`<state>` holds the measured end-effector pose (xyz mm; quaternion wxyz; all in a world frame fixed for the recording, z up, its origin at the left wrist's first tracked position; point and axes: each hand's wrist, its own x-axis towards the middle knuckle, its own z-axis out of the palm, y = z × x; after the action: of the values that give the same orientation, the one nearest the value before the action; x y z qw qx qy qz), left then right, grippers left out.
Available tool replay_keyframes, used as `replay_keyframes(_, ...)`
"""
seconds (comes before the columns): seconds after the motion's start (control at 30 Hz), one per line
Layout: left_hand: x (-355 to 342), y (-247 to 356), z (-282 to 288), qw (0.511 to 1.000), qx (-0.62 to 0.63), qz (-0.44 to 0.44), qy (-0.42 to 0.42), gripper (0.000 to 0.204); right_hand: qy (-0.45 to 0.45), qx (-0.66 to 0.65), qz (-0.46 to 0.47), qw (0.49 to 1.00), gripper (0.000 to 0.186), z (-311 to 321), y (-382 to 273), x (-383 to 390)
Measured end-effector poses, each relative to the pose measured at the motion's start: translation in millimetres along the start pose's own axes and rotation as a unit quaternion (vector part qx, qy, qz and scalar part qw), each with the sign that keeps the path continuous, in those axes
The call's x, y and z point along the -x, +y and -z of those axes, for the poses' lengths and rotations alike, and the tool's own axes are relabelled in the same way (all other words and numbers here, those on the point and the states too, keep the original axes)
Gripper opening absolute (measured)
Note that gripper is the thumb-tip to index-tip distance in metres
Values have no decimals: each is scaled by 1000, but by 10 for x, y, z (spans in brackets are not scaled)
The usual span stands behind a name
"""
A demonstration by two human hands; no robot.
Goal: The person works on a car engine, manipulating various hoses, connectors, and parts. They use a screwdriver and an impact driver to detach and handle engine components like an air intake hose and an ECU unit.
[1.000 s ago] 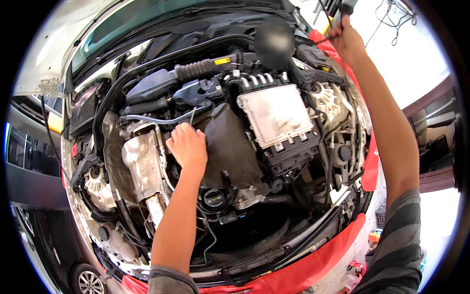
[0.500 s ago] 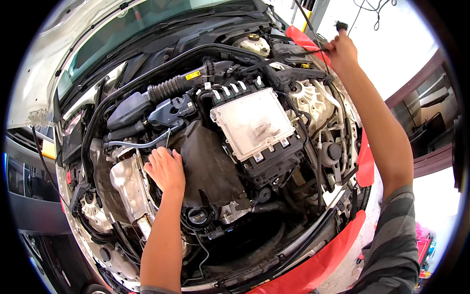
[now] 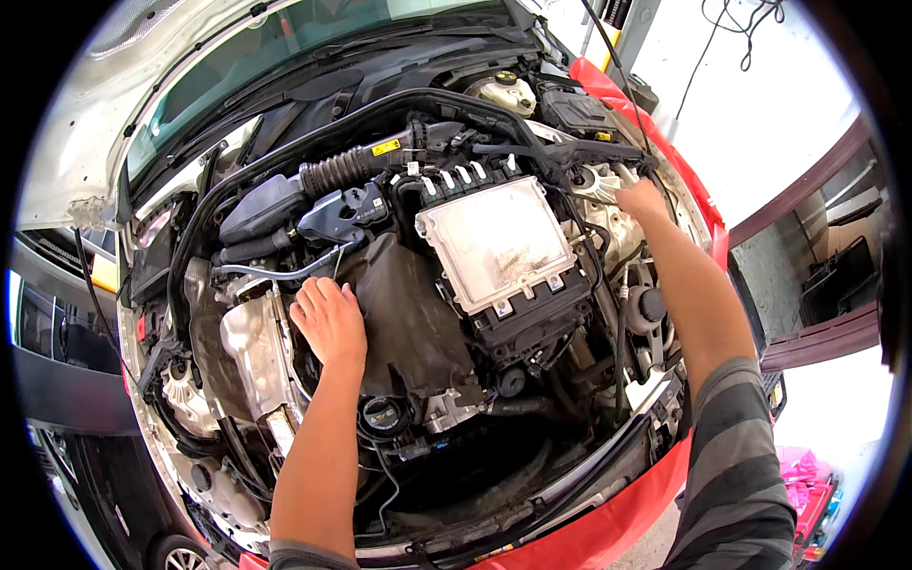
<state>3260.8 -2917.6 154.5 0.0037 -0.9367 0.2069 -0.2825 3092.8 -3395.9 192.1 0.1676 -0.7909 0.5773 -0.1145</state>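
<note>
My left hand (image 3: 330,321) lies between the dark, limp engine cover (image 3: 408,323) and the silvery heat shield (image 3: 255,344). Its fingers curl downward and closed, their tips hidden; a thin metal rod (image 3: 338,264) shows just beyond them, and whether they grip it I cannot tell. Over at the right side of the engine bay, my right hand (image 3: 643,202) is closed by the pale metal strut tower (image 3: 608,226). A thin black cable (image 3: 594,199) runs leftward from its fingers. Between both hands sits the flat, light metal control unit (image 3: 494,242).
A ribbed air duct (image 3: 332,172) and a black seal (image 3: 380,98) cross the rear of the bay. Red covers (image 3: 608,513) drape the front and right fender. Behind the right hand stands a cream fluid reservoir (image 3: 503,93). The raised hood (image 3: 81,133) is at far left.
My right hand has come down and inward from above the right fender to the strut tower, bringing the black cable down. My left hand stays at the engine cover. The view has shifted slightly.
</note>
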Motion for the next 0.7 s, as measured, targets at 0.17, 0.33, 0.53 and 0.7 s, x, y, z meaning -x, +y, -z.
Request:
replay_keyframes(0.17, 20, 258, -2, 948, 280, 148, -21, 21, 208, -43, 377, 902, 24, 329, -790, 145)
replay_keyframes(0.33, 93, 589, -4, 926, 342, 145, 66, 17, -122, 131, 325, 929, 49, -132, -1988, 625)
replay_keyframes(0.53, 115, 601, -30, 920, 351, 146, 94, 14, -204, 115, 267, 935, 47, -718, -2248, 286)
replay_keyframes(0.7, 121, 598, -11, 919, 353, 161, 72, 12, -151, -78, 224, 960, 47, -900, -2048, 85)
